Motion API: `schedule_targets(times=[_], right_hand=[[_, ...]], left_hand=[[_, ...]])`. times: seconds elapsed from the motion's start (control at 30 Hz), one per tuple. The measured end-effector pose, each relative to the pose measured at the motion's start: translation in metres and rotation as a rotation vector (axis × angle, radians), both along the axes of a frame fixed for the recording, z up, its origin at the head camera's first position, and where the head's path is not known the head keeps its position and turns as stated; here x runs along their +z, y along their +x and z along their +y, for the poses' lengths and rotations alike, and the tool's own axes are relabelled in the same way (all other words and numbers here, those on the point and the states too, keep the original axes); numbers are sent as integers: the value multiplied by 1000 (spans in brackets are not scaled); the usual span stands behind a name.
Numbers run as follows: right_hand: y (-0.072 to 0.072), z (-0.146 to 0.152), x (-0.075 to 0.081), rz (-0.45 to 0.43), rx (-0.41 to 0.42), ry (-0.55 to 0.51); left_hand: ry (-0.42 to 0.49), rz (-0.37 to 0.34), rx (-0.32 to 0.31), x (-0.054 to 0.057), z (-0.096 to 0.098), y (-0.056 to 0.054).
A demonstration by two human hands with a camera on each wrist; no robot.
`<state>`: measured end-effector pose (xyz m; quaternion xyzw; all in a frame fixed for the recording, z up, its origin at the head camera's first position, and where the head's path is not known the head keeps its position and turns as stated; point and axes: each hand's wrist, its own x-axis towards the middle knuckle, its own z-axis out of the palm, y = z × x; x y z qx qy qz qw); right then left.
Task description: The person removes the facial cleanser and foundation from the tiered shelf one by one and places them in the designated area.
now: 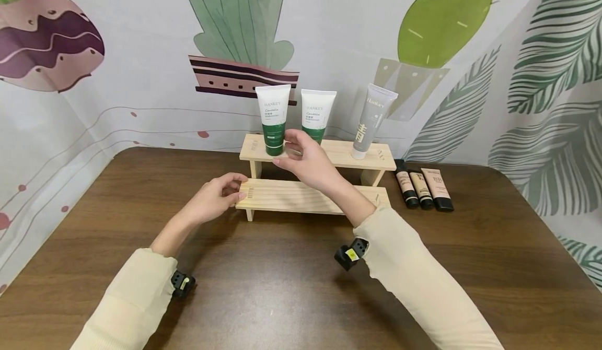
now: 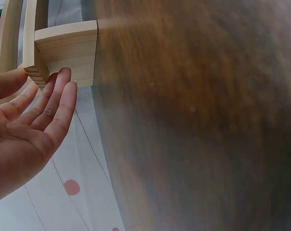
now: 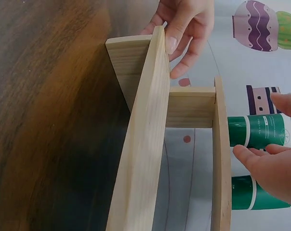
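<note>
A two-step wooden stand sits on the brown table. My left hand grips the left end of its lower step, thumb on top and fingers beneath, as the left wrist view shows. Around the lower part of a white-and-green tube on the upper step, the thumb and fingers of my right hand are spread apart. The thumb stands a little off the tube in the right wrist view, with fingertips right at its other side. A second white-and-green tube stands behind the right hand, partly hidden.
A grey tube stands tilted at the upper step's right end. Three small beige tubes with black caps, one of them wider, lie on the table right of the stand. Behind hangs a cactus-patterned cloth.
</note>
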<state>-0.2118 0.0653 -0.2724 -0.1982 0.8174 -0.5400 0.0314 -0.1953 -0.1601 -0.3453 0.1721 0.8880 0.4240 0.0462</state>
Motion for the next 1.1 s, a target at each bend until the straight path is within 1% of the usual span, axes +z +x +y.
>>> schedule_targets(times=[0.27,0.4,0.8,1.03,1.1], right_hand=[[-4,-6,-3,-22,-4,-31],[-6,-9,-5,-26,-10,-29],[-8,-12,-7,-15,-3,-53],[-7,-13,-8,10,-23,-40],[-8,-14,-8,14,-30,-50]], left_hand=[[-5,-13,2,0,1,0],[-5,-17,3,-1,0,-1],[1,-27,12,-1,0,-2],[-1,-22,8,-1,0,-2],[-1,-22,8,-1,0,-2]])
